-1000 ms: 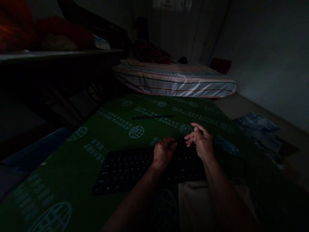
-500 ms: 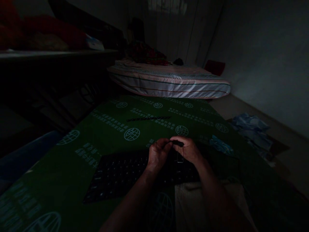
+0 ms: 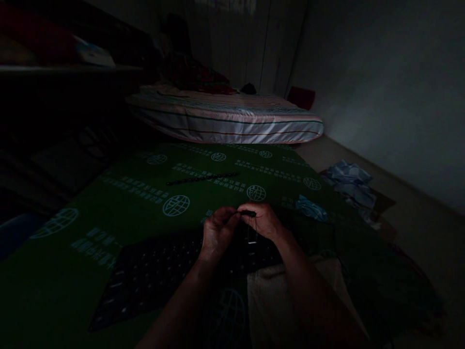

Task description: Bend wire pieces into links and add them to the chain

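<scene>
Pinched between both hands is a small black piece (image 3: 248, 213) with a thin, bent wire loop (image 3: 252, 242) hanging below it. Its exact kind is hard to make out in the dim light. The fingertips of my left hand (image 3: 218, 232) are closed at its left end, and my right hand (image 3: 264, 222) grips it from the right. Under both hands lies a black keyboard (image 3: 145, 271), partly covered by my hands and forearms. A beige cloth (image 3: 267, 295) is by its right front edge, partly beneath my right forearm.
A green sheet (image 3: 138, 218) printed with white globes covers the surface. Farther back lies a dark, knobbly strip (image 3: 203, 178). Right of my hands is a crumpled blue wrapper (image 3: 311, 208). Beyond stands a striped mattress (image 3: 232, 123); bluish cloth (image 3: 348, 179) lies on the floor.
The whole view has swung to the right, so everything appears farther left. Both hands keep hold of the black piece, and its wire loop shows more plainly.
</scene>
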Demonstrator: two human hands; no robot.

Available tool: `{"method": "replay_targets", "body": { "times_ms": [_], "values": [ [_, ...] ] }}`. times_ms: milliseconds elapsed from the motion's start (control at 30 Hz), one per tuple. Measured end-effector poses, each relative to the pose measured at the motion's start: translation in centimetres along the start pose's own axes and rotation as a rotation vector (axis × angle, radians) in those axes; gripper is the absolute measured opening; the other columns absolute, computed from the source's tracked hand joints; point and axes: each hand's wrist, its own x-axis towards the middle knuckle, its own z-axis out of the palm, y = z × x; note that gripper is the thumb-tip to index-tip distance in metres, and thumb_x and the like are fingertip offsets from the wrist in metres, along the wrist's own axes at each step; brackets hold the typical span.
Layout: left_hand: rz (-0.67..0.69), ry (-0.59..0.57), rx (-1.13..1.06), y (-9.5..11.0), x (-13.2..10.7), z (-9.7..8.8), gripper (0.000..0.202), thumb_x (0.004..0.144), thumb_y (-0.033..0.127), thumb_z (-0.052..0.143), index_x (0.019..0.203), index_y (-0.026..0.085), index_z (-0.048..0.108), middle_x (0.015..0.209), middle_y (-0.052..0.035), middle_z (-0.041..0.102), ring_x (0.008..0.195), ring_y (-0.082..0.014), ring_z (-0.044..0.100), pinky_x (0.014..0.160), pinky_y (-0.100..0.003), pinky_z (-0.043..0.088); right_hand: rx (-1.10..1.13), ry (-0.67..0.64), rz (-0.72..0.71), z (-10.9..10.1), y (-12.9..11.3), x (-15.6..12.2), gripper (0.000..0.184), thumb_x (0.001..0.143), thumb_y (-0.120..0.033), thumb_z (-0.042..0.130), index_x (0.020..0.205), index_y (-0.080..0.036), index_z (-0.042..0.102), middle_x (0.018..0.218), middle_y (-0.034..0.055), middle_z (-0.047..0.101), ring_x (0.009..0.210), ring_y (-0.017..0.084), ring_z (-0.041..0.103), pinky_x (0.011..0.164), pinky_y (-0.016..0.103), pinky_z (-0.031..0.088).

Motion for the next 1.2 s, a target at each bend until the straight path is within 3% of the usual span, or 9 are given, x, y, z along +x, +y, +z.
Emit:
{"method": "replay_targets", "body": {
  "times_ms": [133,233,333,400,467,767,1000,1200],
  "values": [
    [0.009,-0.001,0.068,0.0,0.1,-0.1,0.023,0.067,0.037,0.064,0.076,0.017,0.061,0.074,-0.0026,0.068,0.072,-0.0185,0.064,0.065,-0.027,0.050,0.042,0.088,0.061,-1.4,0.2,0.0,0.011,0.074,-0.027,0.062,0.082,-0.021,0.067,0.078,0.0011,0.069,0.074,0.016,0.064,0.070,0.028,0.050],
    [0.034,0.023,0.129,-0.1,0.2,-0.2,0.024,0.069,0.039,0.062,0.079,0.017,0.061,0.077,-0.0035,0.069,0.076,-0.0194,0.065,0.068,-0.029,0.050,0.151,0.381,0.181,-3.5,1.1,0.0,0.018,0.067,-0.031,0.069,0.080,-0.019,0.065,0.072,0.0007,0.068,0.068,0.017,0.065,0.068,0.030,0.052],
    [0.040,0.033,0.093,-0.3,0.3,-0.1,0.023,0.072,0.037,0.059,0.083,0.017,0.060,0.081,-0.0047,0.070,0.080,-0.0198,0.065,0.074,-0.030,0.050,0.349,0.698,0.296,-5.4,2.2,-0.1,0.030,0.065,-0.034,0.071,0.086,-0.015,0.062,0.060,-0.0007,0.065,0.053,0.016,0.064,0.055,0.028,0.052],
    [0.034,0.033,0.055,-0.5,0.3,-0.1,0.022,0.073,0.035,0.057,0.086,0.017,0.059,0.081,-0.0052,0.071,0.081,-0.0197,0.066,0.075,-0.031,0.050,0.424,0.826,0.337,-6.1,2.6,-0.2,0.034,0.062,-0.033,0.073,0.087,-0.013,0.060,0.055,-0.0011,0.063,0.047,0.014,0.061,0.049,0.026,0.051],
    [0.031,0.025,0.032,-0.8,0.4,-0.1,0.021,0.074,0.033,0.057,0.087,0.016,0.058,0.082,-0.0058,0.071,0.082,-0.0198,0.066,0.076,-0.032,0.050,0.462,0.875,0.356,-6.2,2.7,-0.2,0.035,0.060,-0.031,0.074,0.086,-0.012,0.059,0.052,-0.0012,0.063,0.043,0.013,0.060,0.046,0.024,0.050],
    [0.051,-0.001,0.068,-1.2,0.5,-0.2,0.019,0.073,0.030,0.057,0.087,0.017,0.059,0.083,-0.0059,0.072,0.082,-0.0212,0.067,0.077,-0.033,0.051,0.426,0.797,0.381,-5.2,2.7,-0.2,0.034,0.061,-0.032,0.073,0.086,-0.012,0.060,0.051,-0.0021,0.062,0.041,0.012,0.058,0.044,0.024,0.049],
    [0.173,-0.139,0.515,-1.5,0.2,-0.3,0.022,0.080,0.025,0.048,0.093,0.021,0.066,0.095,-0.0054,0.071,0.088,-0.0202,0.066,0.079,-0.031,0.049,0.351,0.651,0.367,-4.3,3.4,-0.3,0.034,0.061,-0.036,0.073,0.085,-0.013,0.062,0.051,-0.0030,0.061,0.041,0.012,0.057,0.044,0.025,0.050],
    [0.285,-0.308,0.802,-0.5,-0.3,-0.4,0.023,0.081,0.020,0.047,0.090,0.023,0.068,0.092,-0.0043,0.071,0.084,-0.0203,0.065,0.075,-0.030,0.047,0.229,0.486,0.303,-3.9,2.1,0.2,0.031,0.064,-0.037,0.071,0.084,-0.014,0.064,0.053,-0.0028,0.058,0.043,0.011,0.056,0.043,0.023,0.047]
  ]
}}
